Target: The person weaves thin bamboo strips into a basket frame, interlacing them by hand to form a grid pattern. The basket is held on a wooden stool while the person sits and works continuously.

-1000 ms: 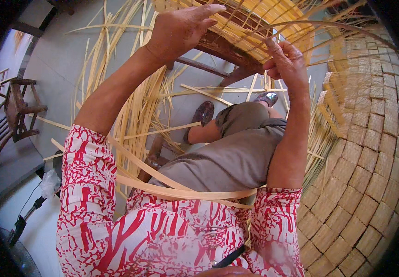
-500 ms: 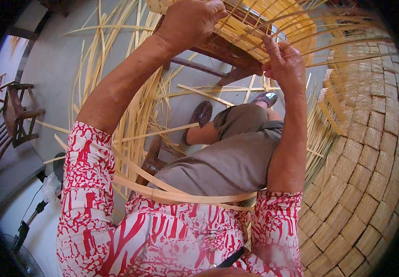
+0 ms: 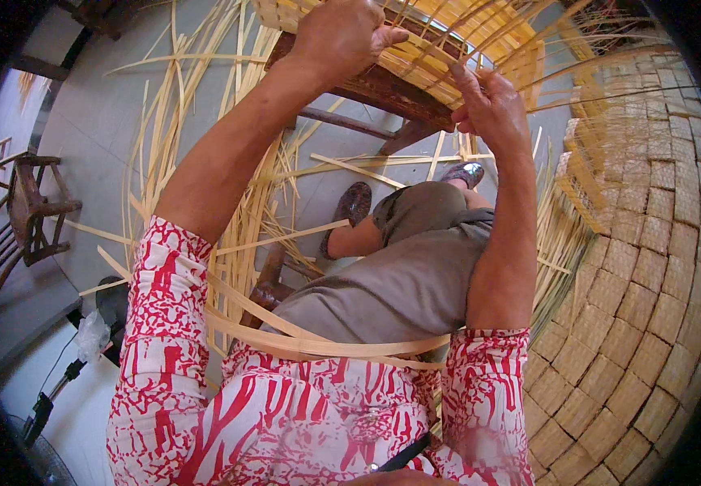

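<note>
We have a yellow woven-strip basket (image 3: pixel 425 65) between and just beyond our left hand (image 3: pixel 341 40) and right hand (image 3: pixel 492 109), above a dark-brown wooden counter (image 3: pixel 397 94). Our left fingers curl at the basket's near edge; our right ones bend close together there. We cannot tell what either hand pinches.

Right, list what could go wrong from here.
1. Long, thin strips splay out past the right hand from the woven piece; one might snag or spring toward the fingers.
2. Flat strips lie across the lap, below the forearms, and could catch on a sleeve.
3. Loose strips are strewn over the floor near the shoes, so a foot may slip or tangle.
</note>
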Available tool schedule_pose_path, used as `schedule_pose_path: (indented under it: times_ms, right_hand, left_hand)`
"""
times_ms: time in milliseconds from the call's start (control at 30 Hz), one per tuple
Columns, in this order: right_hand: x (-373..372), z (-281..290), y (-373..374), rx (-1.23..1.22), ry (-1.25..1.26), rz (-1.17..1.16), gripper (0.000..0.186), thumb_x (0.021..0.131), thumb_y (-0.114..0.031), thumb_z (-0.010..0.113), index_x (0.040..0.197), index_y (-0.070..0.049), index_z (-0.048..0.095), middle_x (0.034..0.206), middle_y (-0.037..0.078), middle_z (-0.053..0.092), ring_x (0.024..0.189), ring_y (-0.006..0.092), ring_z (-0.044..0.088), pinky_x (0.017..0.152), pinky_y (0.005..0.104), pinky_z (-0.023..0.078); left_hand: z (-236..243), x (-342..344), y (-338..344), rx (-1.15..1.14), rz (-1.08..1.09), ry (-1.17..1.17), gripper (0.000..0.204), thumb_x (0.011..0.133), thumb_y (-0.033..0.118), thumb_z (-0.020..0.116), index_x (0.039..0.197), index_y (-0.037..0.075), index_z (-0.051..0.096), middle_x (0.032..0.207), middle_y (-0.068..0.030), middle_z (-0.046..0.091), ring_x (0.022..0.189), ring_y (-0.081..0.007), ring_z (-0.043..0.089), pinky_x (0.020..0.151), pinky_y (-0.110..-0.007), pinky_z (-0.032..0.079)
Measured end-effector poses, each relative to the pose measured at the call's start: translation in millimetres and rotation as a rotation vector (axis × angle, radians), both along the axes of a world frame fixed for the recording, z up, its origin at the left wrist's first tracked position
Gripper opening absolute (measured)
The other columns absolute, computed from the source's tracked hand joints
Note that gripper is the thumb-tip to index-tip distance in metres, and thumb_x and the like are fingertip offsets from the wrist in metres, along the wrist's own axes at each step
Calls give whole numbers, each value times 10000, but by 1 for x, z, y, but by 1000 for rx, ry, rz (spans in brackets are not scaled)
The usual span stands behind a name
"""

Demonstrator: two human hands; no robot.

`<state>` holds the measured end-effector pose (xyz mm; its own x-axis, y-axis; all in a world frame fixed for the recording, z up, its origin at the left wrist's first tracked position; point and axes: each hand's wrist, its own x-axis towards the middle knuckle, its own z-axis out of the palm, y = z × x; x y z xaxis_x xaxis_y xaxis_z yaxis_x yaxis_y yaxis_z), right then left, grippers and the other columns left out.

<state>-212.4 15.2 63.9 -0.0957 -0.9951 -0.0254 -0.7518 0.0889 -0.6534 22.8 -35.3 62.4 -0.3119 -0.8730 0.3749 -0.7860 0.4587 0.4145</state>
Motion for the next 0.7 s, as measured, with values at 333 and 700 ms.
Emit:
schedule_pose_path:
  times_ms: [333, 700]
  right_hand:
    - [-6, -29, -10, -290, 181, 5, 357, 993, -328, 598, 1140, -3, 592, 713, 96, 683, 542, 134, 623, 519, 288, 501]
    - [0, -16, 7, -594, -66, -129, 327, 991, -188, 500, 1291, -60, 476, 867, 123, 711, 725, 203, 692, 649, 320, 563]
  left_hand:
    - [-3, -12, -19, 48, 81, -82, 507, 918, 497, 608, 848, 9, 729, 781, -223, 696, 761, -405, 697, 718, -503, 560]
    - [-36, -27, -16, 81, -45, -126, 411, 968, 419, 534, 1034, 60, 721, 943, -157, 723, 891, -348, 705, 741, -504, 552]
